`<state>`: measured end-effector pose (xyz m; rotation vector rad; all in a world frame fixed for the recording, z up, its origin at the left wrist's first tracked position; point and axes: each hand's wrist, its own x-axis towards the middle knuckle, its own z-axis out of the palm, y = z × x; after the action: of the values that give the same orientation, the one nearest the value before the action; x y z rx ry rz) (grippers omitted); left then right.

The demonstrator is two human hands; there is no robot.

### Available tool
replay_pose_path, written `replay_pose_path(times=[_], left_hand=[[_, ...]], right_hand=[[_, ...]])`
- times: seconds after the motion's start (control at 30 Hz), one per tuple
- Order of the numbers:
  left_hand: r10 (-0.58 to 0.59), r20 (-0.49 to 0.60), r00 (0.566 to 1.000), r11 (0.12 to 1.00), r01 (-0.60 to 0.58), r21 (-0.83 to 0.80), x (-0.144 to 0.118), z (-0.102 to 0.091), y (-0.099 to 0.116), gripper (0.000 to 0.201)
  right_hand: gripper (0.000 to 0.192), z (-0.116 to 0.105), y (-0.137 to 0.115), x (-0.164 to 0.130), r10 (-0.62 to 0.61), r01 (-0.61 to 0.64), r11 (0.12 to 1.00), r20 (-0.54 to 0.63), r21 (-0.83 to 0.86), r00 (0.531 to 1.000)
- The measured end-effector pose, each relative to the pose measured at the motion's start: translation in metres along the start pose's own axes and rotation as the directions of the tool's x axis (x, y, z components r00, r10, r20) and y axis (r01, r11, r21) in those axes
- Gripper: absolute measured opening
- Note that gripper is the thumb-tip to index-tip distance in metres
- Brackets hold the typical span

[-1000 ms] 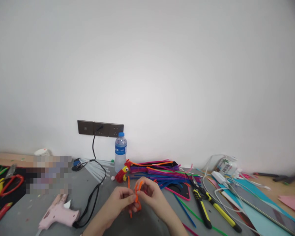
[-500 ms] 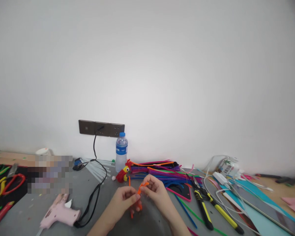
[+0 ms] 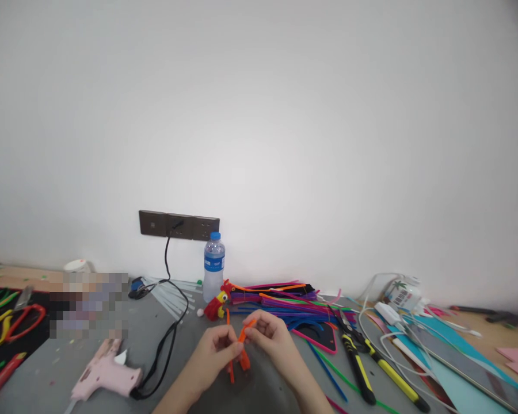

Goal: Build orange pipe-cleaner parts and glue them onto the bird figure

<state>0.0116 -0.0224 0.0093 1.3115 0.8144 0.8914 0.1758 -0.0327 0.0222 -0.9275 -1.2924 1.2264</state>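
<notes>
- Your left hand [image 3: 213, 351] and right hand [image 3: 270, 336] both pinch the orange pipe cleaner [image 3: 240, 351], fingers closed on it, above the table's [image 3: 47, 385] near edge.
- It's partly bent: loops formed, ends hanging loose.
- A finished red bird [image 3: 216, 305] stands behind, by the bottle [image 3: 213, 267].
- Glue gun [image 3: 106, 376] lies unused at the left.

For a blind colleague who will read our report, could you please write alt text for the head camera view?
Two bare hands, the left hand and the right hand, pinch a bent orange pipe cleaner together above a grey table. Behind them lie a pile of coloured pipe cleaners, a small red toy bird and a water bottle; a pink glue gun lies at the left.
</notes>
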Motion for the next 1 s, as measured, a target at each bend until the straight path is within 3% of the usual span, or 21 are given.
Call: replay_pose_path(times=[0.13, 0.33, 0.5, 0.73, 1.0], left_hand=[[-0.03, 0.004, 1.0, 0.999, 0.03, -0.025, 0.0016, 0.0017, -0.0033, 0.045], [0.035, -0.049, 0.998, 0.998, -0.037, -0.041, 0.004, 0.0, -0.0056, 0.043], [-0.01, -0.073, 0.997, 0.999, 0.007, -0.05, 0.0033, -0.0012, -0.0007, 0.037], [0.103, -0.152, 0.983, 0.993, -0.109, -0.037, 0.0034, -0.0002, -0.001, 0.031], [-0.021, -0.087, 0.996, 0.997, 0.014, -0.077, 0.0021, -0.0005, 0.0015, 0.043]], right_hand=[[0.029, -0.0015, 0.0011, 0.0005, 0.002, -0.002, 1.0, -0.021, -0.01, 1.0], [0.025, -0.0019, 0.004, 0.0002, -0.023, 0.017, 0.994, -0.045, -0.112, 0.999], [0.024, -0.0014, -0.0014, -0.0015, -0.031, 0.029, 0.996, -0.02, -0.086, 0.999], [0.022, -0.0004, -0.0004, -0.0011, -0.087, 0.088, 0.995, 0.03, -0.056, 0.996], [0.035, -0.0015, -0.0023, -0.0021, -0.017, 0.017, 0.998, 0.004, -0.062, 1.0]])
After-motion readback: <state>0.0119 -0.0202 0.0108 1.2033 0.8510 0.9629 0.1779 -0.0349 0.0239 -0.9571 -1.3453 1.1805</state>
